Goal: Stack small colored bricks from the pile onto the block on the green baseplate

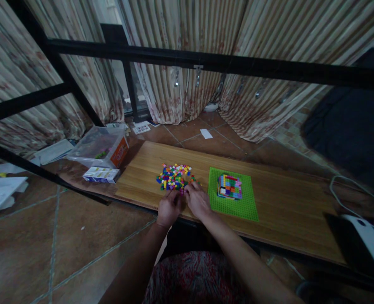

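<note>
One left grip [169,207] and one right grip [197,199], fingers curled in, anything held too small to tell, with loose bricks [173,174] heaped on the table [288,207] just beyond them, probably light, stiff, best pinched by opposite sides.

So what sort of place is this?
Probably a room in a home: long patterned curtains hang near a tiled floor, and loose toy bricks lie on a wooden surface.
</note>
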A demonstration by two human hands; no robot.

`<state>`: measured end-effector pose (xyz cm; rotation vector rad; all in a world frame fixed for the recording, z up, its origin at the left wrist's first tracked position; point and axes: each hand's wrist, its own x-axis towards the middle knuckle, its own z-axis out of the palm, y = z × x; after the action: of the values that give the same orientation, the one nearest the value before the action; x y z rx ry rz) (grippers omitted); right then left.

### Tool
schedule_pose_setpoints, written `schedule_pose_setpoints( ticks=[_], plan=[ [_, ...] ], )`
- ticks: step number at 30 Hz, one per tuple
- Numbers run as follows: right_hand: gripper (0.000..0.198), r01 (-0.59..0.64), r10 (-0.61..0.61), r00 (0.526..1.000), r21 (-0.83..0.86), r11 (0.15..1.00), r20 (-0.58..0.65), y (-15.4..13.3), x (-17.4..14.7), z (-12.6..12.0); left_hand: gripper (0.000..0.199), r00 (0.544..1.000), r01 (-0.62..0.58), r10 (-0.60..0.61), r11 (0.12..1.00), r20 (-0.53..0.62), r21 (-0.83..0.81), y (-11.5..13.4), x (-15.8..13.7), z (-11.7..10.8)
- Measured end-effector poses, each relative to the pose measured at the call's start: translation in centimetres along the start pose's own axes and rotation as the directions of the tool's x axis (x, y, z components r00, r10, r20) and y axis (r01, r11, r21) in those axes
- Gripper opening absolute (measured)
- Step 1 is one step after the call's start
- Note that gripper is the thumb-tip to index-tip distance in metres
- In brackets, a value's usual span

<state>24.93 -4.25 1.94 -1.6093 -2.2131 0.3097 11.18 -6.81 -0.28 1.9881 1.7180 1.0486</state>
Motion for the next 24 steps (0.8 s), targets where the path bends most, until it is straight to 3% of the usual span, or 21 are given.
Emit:
schedule_pose_setpoints(
  ticks=[3, 7, 11, 14, 18, 21, 24],
  plan=[
    [0.015, 0.001, -0.001, 1.000, 0.057, 0.998, -0.006, -0.2, 0.1, -0.3, 0.011, 1.000, -0.027, 0.027, 1.000, -0.003, -0.004, -0.1, 0.1, -0.1],
    [0.016, -0.012, 0.047, 0.991, 0.261, 0.965, -0.128, -0.6, -0.7, -1.8, 0.011, 0.999, -0.054, 0.054, 0.999, -0.005, -0.009, -0.4, 0.2, -0.2],
    [0.014, -0.093, 0.241, 0.952, 0.573, 0.814, -0.189, 0.4, -2.9, -4.4, 0.011, 0.998, -0.064, 0.064, 0.998, -0.013, 0.002, -0.5, 0.2, -0.2],
    [0.018, -0.136, 0.399, 0.888, 0.696, 0.705, -0.230, 3.4, -4.9, -6.2, 0.011, 0.997, -0.072, 0.073, 0.997, -0.010, 0.017, -0.4, 0.3, -0.3],
    [0.028, -0.235, 0.592, 0.754, 0.725, 0.648, -0.284, 9.2, -6.4, -7.6, 0.012, 0.998, -0.061, 0.062, 0.997, -0.014, 0.041, -0.3, 0.3, -0.3],
    [0.030, -0.306, 0.634, 0.699, 0.663, 0.683, -0.330, 12.5, -6.1, -7.9, 0.012, 0.998, -0.056, 0.057, 0.997, -0.011, 0.052, -0.4, 0.3, -0.3],
    [0.030, -0.366, 0.629, 0.672, 0.564, 0.741, -0.391, 14.0, -5.1, -7.7, 0.013, 0.998, -0.066, 0.066, 0.996, -0.007, 0.057, -0.4, 0.4, -0.3]
  ],
)
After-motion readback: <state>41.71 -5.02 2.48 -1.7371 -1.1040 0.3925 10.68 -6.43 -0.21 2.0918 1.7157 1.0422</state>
